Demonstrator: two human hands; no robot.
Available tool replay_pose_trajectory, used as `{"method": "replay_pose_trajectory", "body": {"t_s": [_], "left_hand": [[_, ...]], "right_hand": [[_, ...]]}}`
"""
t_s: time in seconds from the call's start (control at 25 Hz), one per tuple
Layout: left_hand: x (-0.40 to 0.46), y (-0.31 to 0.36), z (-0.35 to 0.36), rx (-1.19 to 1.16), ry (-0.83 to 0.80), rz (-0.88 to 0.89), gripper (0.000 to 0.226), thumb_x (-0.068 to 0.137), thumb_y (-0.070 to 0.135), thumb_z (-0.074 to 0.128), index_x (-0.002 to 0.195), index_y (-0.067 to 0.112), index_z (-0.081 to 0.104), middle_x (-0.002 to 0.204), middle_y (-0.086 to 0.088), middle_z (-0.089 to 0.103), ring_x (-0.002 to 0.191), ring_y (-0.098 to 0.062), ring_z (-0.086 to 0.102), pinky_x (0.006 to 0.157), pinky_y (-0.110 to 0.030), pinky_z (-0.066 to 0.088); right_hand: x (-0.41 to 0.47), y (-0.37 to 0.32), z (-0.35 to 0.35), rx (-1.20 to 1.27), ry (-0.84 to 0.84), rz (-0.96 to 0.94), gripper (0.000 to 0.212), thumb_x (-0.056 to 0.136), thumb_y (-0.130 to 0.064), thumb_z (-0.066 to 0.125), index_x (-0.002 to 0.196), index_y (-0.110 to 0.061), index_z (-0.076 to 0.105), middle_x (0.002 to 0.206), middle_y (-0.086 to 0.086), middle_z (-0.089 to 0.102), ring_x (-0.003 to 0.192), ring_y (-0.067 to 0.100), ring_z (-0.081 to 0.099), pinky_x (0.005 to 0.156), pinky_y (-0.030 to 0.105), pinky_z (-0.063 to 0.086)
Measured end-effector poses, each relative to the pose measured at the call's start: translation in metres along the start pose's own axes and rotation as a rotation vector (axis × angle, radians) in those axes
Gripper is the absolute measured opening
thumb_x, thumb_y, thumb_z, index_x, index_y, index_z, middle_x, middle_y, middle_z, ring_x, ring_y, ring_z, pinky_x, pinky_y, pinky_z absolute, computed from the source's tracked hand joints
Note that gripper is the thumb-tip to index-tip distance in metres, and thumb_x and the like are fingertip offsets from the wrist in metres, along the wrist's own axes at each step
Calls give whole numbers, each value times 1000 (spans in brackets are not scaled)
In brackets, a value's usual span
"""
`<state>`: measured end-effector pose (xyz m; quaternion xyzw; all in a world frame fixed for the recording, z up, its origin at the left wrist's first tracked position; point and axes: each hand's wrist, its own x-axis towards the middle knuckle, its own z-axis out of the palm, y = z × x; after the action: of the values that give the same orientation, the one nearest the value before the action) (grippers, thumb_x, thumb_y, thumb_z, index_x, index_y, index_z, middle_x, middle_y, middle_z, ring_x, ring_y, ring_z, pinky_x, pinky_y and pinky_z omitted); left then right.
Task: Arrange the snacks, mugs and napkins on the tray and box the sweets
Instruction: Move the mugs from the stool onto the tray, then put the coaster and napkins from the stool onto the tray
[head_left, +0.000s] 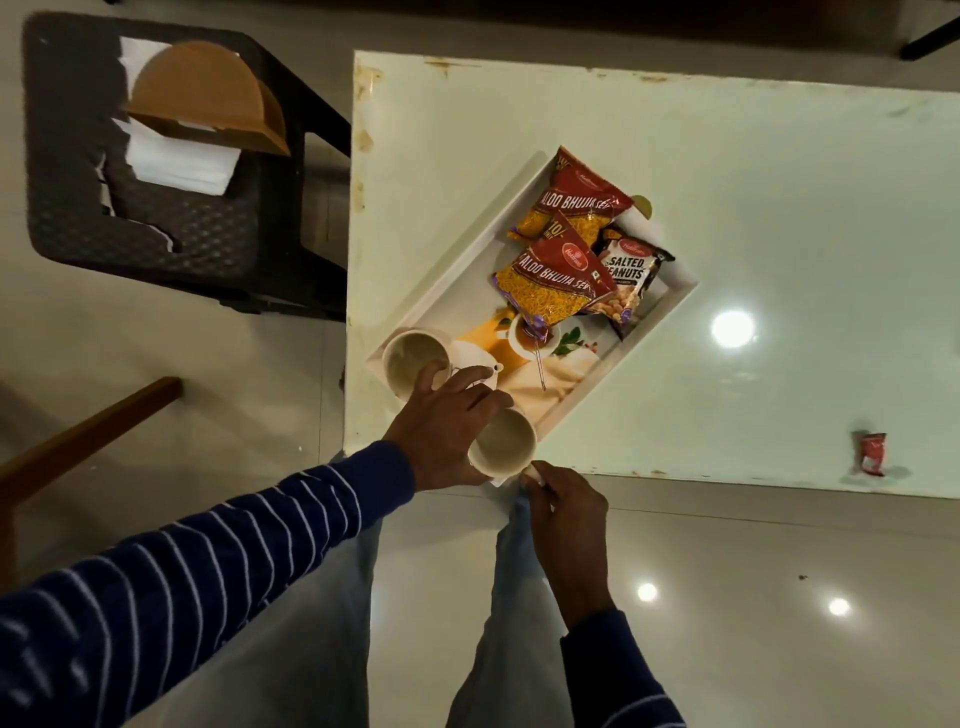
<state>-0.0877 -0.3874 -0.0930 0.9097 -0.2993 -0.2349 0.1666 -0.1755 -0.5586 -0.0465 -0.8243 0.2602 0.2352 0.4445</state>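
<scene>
A white rectangular tray (447, 291) lies askew near the corner of a glossy pale tabletop (779, 208) with rust-stained edges, above a shiny tiled floor (727, 623) that mirrors ceiling lights. In the tray's far end two red-and-yellow crinkly bhujia packets (566, 208) overlap, with a dark salted peanuts packet (631, 275) just beside them. At its near end stands a cream mug (413, 358), round and open-topped. A second cream mug (501, 441) sits at the tray's near corner, by the tabletop's edge.

The left hand (447, 426) reaches over between the two mugs, fingers curled about the second mug's rim and side. The right hand (566, 514) is loosely curled at the tabletop's edge, pinching something small and white; what it is cannot be made out.

A small red sachet (870, 454) lies well apart on the tabletop. To the left, a dark woven stool (156, 223) carries a brown holder (208, 93) with white napkins (182, 161).
</scene>
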Motion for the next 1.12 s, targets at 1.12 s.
{"method": "replay_pose_trajectory", "body": {"t_s": [1.12], "left_hand": [[-29, -282, -158, -494, 804, -671, 49, 84, 33, 73, 127, 22, 54, 129, 1, 55, 114, -10, 50, 93, -32, 48]], "right_hand": [[175, -232, 90, -95, -40, -367, 26, 92, -22, 67, 117, -16, 71, 112, 0, 71, 83, 1, 65, 67, -1, 44]]}}
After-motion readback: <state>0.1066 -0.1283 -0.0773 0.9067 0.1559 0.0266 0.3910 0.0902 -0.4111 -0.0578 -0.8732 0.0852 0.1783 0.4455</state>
